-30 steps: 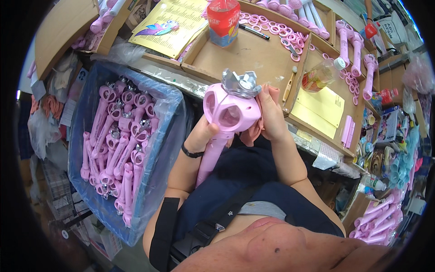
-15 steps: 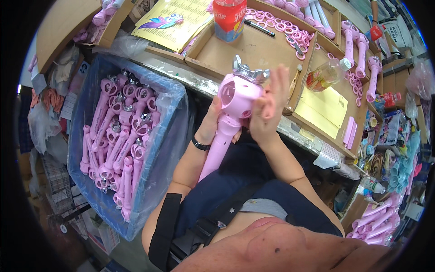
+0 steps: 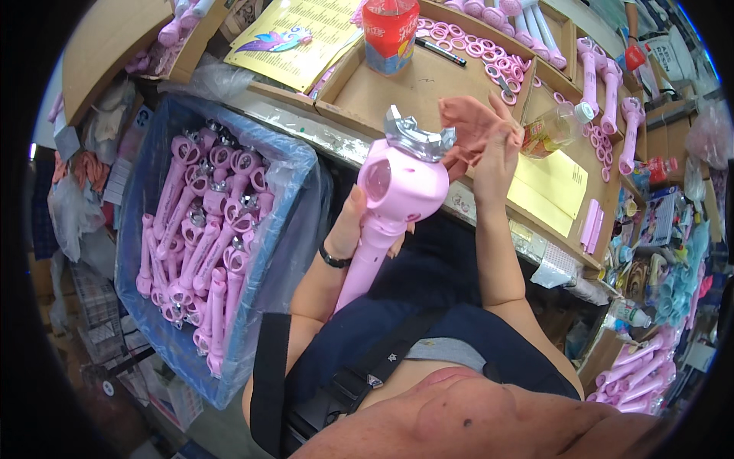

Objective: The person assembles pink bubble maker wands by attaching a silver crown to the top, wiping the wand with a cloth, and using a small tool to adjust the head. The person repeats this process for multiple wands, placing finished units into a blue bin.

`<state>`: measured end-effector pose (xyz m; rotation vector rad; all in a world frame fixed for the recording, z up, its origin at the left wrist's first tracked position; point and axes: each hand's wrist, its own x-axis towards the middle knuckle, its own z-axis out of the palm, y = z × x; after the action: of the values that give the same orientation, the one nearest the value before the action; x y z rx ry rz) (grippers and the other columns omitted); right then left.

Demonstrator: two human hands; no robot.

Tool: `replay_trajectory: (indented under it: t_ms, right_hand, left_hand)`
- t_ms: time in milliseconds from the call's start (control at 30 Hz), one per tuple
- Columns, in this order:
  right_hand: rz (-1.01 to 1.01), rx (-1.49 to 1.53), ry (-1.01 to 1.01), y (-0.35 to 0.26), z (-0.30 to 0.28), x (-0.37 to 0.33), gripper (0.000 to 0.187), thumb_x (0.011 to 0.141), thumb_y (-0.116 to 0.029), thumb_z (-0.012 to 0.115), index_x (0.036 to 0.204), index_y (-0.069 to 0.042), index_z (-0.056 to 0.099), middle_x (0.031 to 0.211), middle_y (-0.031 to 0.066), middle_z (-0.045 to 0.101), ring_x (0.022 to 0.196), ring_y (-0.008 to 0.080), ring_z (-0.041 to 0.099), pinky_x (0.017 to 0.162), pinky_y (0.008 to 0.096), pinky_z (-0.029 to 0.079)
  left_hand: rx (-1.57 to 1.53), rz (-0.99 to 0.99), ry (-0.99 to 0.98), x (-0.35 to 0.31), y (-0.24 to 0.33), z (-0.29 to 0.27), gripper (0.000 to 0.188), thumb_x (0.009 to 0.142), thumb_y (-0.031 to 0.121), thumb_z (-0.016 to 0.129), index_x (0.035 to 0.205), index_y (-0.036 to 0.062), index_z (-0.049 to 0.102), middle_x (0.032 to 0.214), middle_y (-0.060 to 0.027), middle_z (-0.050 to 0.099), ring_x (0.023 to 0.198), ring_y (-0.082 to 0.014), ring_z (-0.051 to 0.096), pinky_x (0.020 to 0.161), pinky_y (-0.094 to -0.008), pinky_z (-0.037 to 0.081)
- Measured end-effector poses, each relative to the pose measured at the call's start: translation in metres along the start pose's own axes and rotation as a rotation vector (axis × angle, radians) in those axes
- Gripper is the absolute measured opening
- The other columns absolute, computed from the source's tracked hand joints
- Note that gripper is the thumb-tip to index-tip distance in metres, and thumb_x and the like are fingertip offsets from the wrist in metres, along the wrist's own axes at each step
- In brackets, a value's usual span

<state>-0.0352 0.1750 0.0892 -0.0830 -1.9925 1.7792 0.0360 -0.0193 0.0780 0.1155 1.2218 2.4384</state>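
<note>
My left hand (image 3: 350, 224) is wrapped round the neck of a pink toy wand (image 3: 404, 182), just under its round head. The wand stands tilted, its handle running down toward my lap. A silver crown (image 3: 419, 139) tops the head, and a round window shows in its side. In my right hand (image 3: 501, 159), to the right of the crown, is a salmon-coloured cloth (image 3: 468, 122) pinched in the fingers. The cloth hangs spread beside the crown; whether the two touch is hard to see.
A blue-lined bin (image 3: 287, 222) full of similar pink wands stands at the left. Ahead, a cardboard tray (image 3: 367, 107) holds a red-labelled bottle (image 3: 390, 38), a black pen (image 3: 440, 52) and pink rings (image 3: 489, 57). Another bottle (image 3: 552, 128) lies near yellow paper (image 3: 547, 187).
My right hand has moved away from the wand's head, up and to the right, and the cloth in it has spread out. The wand has tipped slightly in my left hand.
</note>
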Motion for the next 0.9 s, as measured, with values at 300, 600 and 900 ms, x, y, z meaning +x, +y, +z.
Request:
replay_trajectory:
  t_ms: [300, 600, 900]
  right_hand:
    - [0.158, 0.508, 0.077, -0.015, -0.018, -0.023, 0.039, 0.099, -0.03, 0.044, 0.118, 0.004, 0.051, 0.111, 0.01, 0.057, 0.096, 0.0146, 0.057, 0.085, 0.0265, 0.046]
    - [-0.39, 0.094, -0.15, -0.031, -0.001, -0.069, 0.047, 0.097, -0.042, 0.042, 0.108, 0.001, 0.055, 0.102, 0.0149, 0.053, 0.088, 0.0219, 0.055, 0.08, 0.0325, 0.045]
    - [-0.592, -0.172, -0.033, -0.025, 0.009, -0.079, 0.043, 0.095, -0.031, 0.049, 0.12, 0.004, 0.052, 0.11, 0.0175, 0.051, 0.1, 0.0294, 0.051, 0.088, 0.036, 0.041]
  left_hand:
    - [-0.059, -0.029, -0.102, -0.003, 0.008, 0.004, 0.084, 0.081, 0.074, 0.04, 0.122, 0.0013, 0.045, 0.077, -0.0184, 0.062, 0.046, -0.021, 0.058, 0.039, -0.0294, 0.047]
    - [-0.357, -0.132, -0.051, 0.002, -0.014, 0.004, 0.092, 0.081, 0.076, 0.03, 0.125, -0.0049, 0.039, 0.072, -0.0261, 0.058, 0.039, -0.0248, 0.052, 0.032, -0.0314, 0.042]
    - [-0.219, -0.059, -0.04, 0.0, -0.012, 0.006, 0.085, 0.083, 0.074, 0.034, 0.125, 0.0008, 0.041, 0.074, -0.0241, 0.06, 0.038, -0.0241, 0.052, 0.032, -0.0307, 0.042]
